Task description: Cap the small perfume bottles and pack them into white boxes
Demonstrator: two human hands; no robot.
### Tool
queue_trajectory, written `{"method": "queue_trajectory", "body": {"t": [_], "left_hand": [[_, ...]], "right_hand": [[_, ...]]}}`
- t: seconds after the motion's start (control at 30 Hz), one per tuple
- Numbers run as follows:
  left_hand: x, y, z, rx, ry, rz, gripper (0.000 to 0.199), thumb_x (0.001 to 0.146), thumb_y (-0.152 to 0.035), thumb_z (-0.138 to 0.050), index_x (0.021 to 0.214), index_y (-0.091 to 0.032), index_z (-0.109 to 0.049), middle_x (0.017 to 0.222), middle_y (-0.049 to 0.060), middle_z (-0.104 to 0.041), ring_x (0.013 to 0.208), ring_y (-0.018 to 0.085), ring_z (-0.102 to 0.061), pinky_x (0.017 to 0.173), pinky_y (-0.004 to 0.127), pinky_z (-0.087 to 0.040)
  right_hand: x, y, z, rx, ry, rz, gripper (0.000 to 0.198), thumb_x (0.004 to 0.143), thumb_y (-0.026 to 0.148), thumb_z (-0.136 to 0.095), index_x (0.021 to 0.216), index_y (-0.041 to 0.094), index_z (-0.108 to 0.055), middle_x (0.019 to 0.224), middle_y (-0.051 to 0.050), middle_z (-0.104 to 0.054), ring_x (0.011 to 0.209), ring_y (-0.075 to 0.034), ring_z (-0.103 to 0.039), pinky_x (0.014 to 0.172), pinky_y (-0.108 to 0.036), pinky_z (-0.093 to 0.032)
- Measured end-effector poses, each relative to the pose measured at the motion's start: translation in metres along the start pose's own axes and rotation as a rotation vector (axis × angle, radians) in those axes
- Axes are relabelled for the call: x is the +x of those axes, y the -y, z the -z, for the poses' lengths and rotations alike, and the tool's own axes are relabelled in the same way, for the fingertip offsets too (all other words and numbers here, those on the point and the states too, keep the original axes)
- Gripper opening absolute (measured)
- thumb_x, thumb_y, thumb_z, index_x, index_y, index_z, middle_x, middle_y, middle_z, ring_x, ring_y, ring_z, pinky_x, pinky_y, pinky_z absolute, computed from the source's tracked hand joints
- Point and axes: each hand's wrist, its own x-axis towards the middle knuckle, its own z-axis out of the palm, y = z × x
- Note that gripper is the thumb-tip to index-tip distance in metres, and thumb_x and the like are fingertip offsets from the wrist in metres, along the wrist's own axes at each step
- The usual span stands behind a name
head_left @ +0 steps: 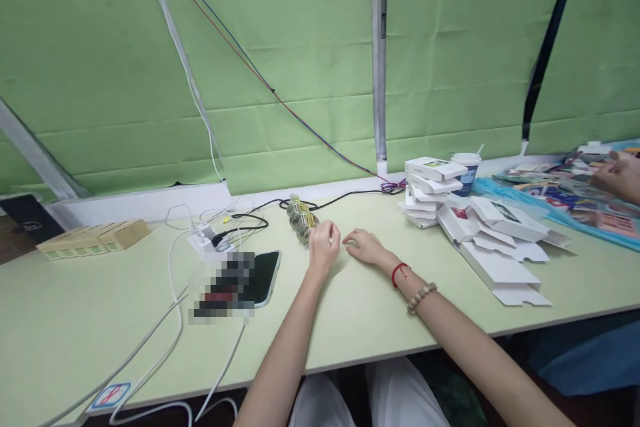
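Items [300, 217] by left hand [325, 245]: indistinct | fingers curled, contents hidden, can't tell | right hand [367, 247]: fingers loosely parted

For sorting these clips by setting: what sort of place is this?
Probably a shared indoor packing workspace: white cardboard boxes on a long table, tan cartons lined up at left, and another person's hand at far right.

Soft, even light casts faint shadows; pixelation partly hides the phone [266, 279].

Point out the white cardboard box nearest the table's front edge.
The flat white cardboard box with a plain top and open end flap; the others lie farther back.
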Motion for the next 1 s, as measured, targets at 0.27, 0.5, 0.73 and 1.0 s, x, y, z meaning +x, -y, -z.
{"method": "queue_trajectory", "body": {"t": [0.27, 0.5, 0.73, 1.0], "left_hand": [[-0.009, -0.006, -0.018, 0.1, 0.494, -0.044, 0.033, 0.083, -0.034, -0.038, 0.07, -0.019, -0.064, 0.076, 0.006, -0.067, 0.076, 0.017, -0.059, 0.06, 0.026, -0.031], [-0.008, -0.004, -0.017, 0.108, 0.486, -0.028, 0.033, 0.083, -0.034, -0.038, 0.072, -0.019, -0.065, 0.079, 0.005, -0.068, 0.078, 0.017, -0.059, 0.06, 0.026, -0.031], [-0.009, -0.003, -0.019, 0.097, 0.489, -0.037, 0.033, 0.082, -0.034, -0.037, 0.07, -0.019, -0.064, 0.077, 0.005, -0.067, 0.076, 0.017, -0.059, 0.06, 0.026, -0.03], [-0.009, -0.003, -0.019, 0.107, 0.497, -0.041, 0.033, 0.083, -0.034, -0.037, 0.074, -0.02, -0.065, 0.079, 0.005, -0.067, 0.078, 0.017, -0.059, 0.063, 0.027, -0.033]], "right_hand": [[0.006, -0.013, 0.023, 0.118, -0.567, -0.213, 0.032, 0.079, 0.017, -0.044, 0.106, 0.02, -0.06, 0.108, -0.007, -0.052, 0.075, -0.014, -0.057, 0.073, -0.028, -0.044], [-0.004, -0.031, 0.075, 0.156, -1.287, -0.227, 0.04, 0.08, 0.02, -0.039, 0.119, 0.02, -0.047, 0.135, -0.014, -0.029, 0.09, -0.017, -0.055, 0.074, -0.032, -0.046], [-0.013, -0.058, 0.096, 0.125, -1.412, -0.269, 0.055, 0.075, 0.017, -0.04, 0.13, 0.02, -0.039, 0.139, -0.019, -0.027, 0.083, -0.016, -0.06, 0.086, -0.037, -0.043], [-0.014, -0.059, 0.096, 0.157, -1.248, -0.367, 0.053, 0.069, 0.028, -0.052, 0.121, 0.016, -0.052, 0.136, -0.018, -0.037, 0.061, -0.012, -0.057, 0.071, -0.032, -0.047]]}}
